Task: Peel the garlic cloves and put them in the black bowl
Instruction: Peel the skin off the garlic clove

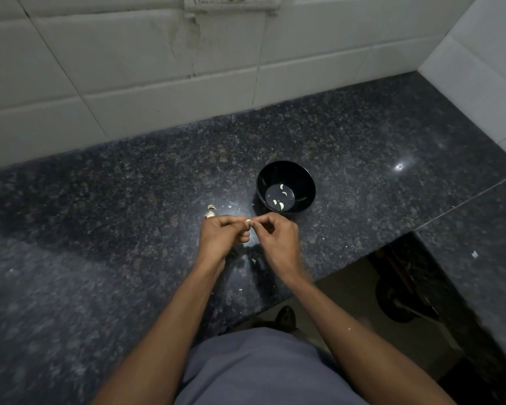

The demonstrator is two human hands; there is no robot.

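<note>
The clove (248,223) is sitting pinched between the left hand (223,232) and right hand (276,235), fingertips of both curling onto it. It is probably light, firm and slippery, so gripping its ends suits. The bowl (305,177) is waiting just beyond the right hand.

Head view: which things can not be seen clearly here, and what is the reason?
- Garlic clove, head view: pinched between left hand and right hand; the fingers cover most of it, so how much skin remains is unclear.
- Pieces in the black bowl: too small to tell whether fully peeled.
- Garlic on the countertop: partly hidden behind the left hand.
- Wall socket: cut off by the top edge.
</note>
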